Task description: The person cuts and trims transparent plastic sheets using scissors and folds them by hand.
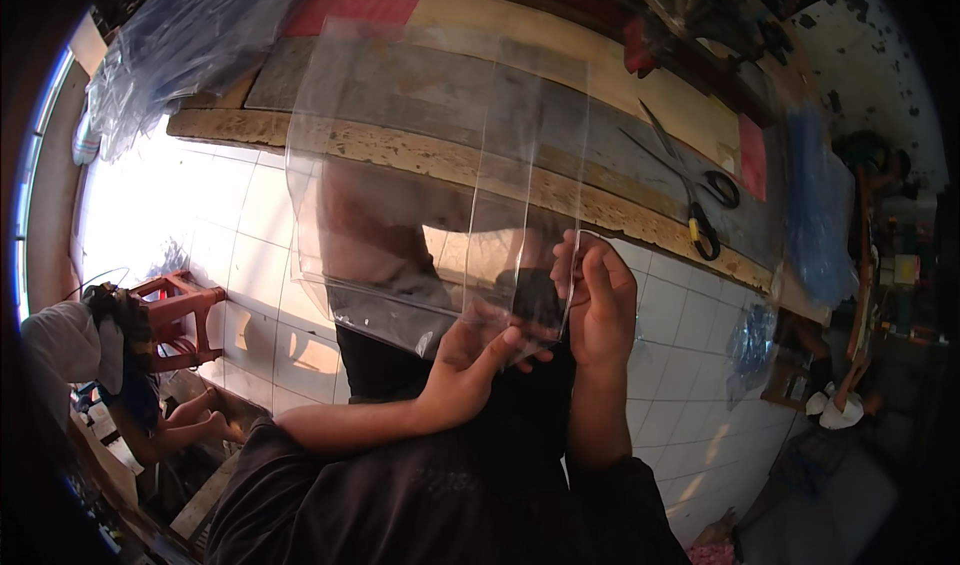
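A large clear plastic bag [400, 205] with flat folded panels spans the space between my body and the bench edge; the bench and my legs show through it. My left hand [468, 360] is closed on its lower edge, thumb on top and fingers partly behind the film. At the bag's lower right side, my right hand [603, 300] pinches the edge between curled fingers and thumb. Black-handled scissors [692, 190] with a yellow patch lie on the bench [610, 155], right of the bag and beyond my right hand.
A heap of clear plastic [185, 50] covers the bench's far left. Dark machinery [700, 10] stands at the far right, with bluish plastic sheets [818, 210] hanging nearby. A red stool [180, 315] stands left beside a seated person [150, 405]; another person [838, 405] is at right.
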`<state>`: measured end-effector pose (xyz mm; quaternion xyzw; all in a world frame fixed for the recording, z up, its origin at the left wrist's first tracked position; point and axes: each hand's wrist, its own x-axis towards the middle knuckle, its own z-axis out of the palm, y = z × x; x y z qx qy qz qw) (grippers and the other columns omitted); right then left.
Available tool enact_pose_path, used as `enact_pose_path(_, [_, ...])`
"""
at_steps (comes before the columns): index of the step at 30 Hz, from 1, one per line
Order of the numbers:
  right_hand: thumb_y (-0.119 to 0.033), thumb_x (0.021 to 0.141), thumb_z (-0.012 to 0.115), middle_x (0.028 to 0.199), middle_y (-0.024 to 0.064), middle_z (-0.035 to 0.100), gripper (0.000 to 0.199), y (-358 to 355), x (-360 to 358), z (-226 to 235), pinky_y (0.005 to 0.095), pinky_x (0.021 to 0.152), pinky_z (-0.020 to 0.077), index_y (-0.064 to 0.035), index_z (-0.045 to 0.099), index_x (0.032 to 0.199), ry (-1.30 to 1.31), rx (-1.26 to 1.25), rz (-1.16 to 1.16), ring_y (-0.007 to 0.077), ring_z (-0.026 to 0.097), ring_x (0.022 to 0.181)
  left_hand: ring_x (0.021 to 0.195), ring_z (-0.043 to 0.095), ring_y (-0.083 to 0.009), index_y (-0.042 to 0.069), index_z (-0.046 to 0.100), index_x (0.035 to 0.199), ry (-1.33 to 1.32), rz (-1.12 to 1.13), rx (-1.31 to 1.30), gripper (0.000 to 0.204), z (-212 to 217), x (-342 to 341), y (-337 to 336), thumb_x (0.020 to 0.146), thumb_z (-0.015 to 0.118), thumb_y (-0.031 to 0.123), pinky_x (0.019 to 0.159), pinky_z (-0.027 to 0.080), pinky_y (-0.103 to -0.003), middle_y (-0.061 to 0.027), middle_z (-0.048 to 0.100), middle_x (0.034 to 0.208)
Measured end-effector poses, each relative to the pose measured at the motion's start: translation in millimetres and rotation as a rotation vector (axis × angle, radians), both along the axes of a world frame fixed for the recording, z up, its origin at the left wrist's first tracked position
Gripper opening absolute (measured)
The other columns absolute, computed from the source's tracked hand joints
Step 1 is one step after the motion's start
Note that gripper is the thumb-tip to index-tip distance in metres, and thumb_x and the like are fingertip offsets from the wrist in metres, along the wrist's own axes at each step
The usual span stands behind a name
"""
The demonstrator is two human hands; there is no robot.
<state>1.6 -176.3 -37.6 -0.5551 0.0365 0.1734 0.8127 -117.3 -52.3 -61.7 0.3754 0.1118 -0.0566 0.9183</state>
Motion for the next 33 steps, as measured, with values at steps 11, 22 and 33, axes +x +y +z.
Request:
enact_pose_path(11, [-0.025,0.104,0.058,0.091,0.0048,0.061,0.027,-11,5,-27,0.0257,0.065,0.0426,-0.0005,0.06,0.114,0.431,0.788,0.197,0.0106,0.052,0.071,0.106,0.07,-0.0257,0.009,0.043,0.12,-0.046,-0.044,-0.017,0.022,5,-5,-3,0.104,0.057,0.007,0.082,0.055,-0.03,-0.0197,0.067,0.122])
enact_pose_path(22, [-0.013,0.096,0.071,0.097,0.0093,0.069,0.027,-36,-24,-13,0.0263,0.075,0.0524,0.0011,0.064,0.118,0.101,0.09,0.14,0.0135,0.065,0.085,0.104,0.07,-0.0247,0.01,0.045,0.123,-0.076,0.035,0.031,0.028,6,6,-5,0.101,0.061,0.004,0.081,0.056,-0.031,-0.0168,0.068,0.12])
enact_pose_path(33, [-0.021,0.098,0.071,0.098,0.0065,0.068,0.032,-41,-28,-16,0.0249,0.077,0.0489,-0.0013,0.062,0.121,0.034,0.11,0.191,0.012,0.063,0.086,0.103,0.07,-0.0228,0.005,0.048,0.12,-0.132,0.093,0.029,0.025,5,8,-6,0.1,0.063,0.005,0.081,0.057,-0.031,-0.0166,0.07,0.117])
